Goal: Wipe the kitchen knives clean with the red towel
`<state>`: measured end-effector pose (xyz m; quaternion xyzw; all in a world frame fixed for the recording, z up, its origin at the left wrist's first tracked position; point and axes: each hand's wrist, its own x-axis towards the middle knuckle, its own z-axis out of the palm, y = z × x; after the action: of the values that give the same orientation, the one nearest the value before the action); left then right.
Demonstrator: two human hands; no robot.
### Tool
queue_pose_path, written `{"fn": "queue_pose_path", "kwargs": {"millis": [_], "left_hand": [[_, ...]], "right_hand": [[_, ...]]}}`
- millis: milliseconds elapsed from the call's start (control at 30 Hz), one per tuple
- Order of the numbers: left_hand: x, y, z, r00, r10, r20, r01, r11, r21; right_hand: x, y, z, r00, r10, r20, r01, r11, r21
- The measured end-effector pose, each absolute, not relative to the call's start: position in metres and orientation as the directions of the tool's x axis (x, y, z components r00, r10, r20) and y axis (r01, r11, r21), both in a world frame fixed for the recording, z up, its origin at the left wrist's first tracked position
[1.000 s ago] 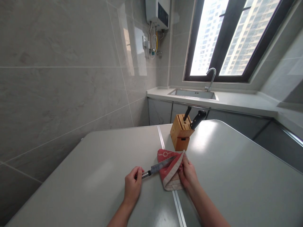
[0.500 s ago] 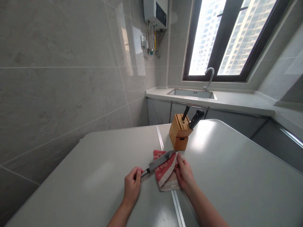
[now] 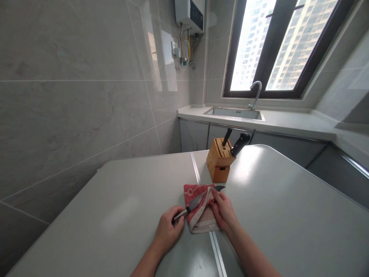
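Observation:
My left hand point(image 3: 170, 226) grips the dark handle of a kitchen knife point(image 3: 196, 201), whose blade points up and to the right. A red and white towel point(image 3: 191, 190) lies under the blade, and a turned-up fold of it covers the blade's middle. The dark blade tip sticks out past the fold. My right hand point(image 3: 224, 211) pinches that fold between thumb and fingers, close to the tip; some of its fingers are hidden by the cloth. Just beyond the towel stands a wooden knife block point(image 3: 218, 161) with two black-handled tools in it.
The pale table point(image 3: 121, 196) has a metal seam strip point(image 3: 216, 254) running under the towel. Behind it are a counter point(image 3: 291, 120) with a sink point(image 3: 233, 112) and faucet point(image 3: 256, 96). A tiled wall point(image 3: 86, 115) rises on the left, with a water heater point(image 3: 188, 17) in the corner.
My left hand has moved right with the knife, sliding the blade further through the towel fold. The tip now shows beyond the cloth. My right hand stays nearly in place.

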<state>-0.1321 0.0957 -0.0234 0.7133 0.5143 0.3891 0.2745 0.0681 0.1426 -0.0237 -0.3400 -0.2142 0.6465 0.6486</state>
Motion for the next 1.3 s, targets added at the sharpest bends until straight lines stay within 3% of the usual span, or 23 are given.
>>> {"fn": "queue_pose_path", "kwargs": {"millis": [267, 567, 733, 967, 1300], "left_hand": [[-0.128, 0.091, -0.016, 0.333, 0.901, 0.278, 0.477, -0.415, 0.775], [-0.127, 0.089, -0.02, 0.322, 0.922, 0.213, 0.561, -0.367, 0.742], [-0.127, 0.09, -0.023, 0.288, 0.945, 0.155, 0.652, -0.312, 0.691], [-0.128, 0.088, -0.027, 0.292, 0.938, 0.186, 0.685, -0.341, 0.644], [-0.127, 0.086, -0.02, 0.239, 0.95, 0.199, 0.681, -0.31, 0.664]], "right_hand": [[0.042, 0.124, -0.025, -0.208, 0.975, -0.075, -0.562, -0.182, -0.807], [0.037, 0.119, -0.029, -0.17, 0.975, -0.145, -0.255, -0.186, -0.949], [0.037, 0.12, -0.032, -0.152, 0.984, -0.096, -0.212, -0.127, -0.969], [0.039, 0.12, -0.029, -0.227, 0.972, -0.053, -0.216, -0.104, -0.971], [0.039, 0.119, -0.019, -0.24, 0.97, -0.046, -0.251, -0.108, -0.962]]}}
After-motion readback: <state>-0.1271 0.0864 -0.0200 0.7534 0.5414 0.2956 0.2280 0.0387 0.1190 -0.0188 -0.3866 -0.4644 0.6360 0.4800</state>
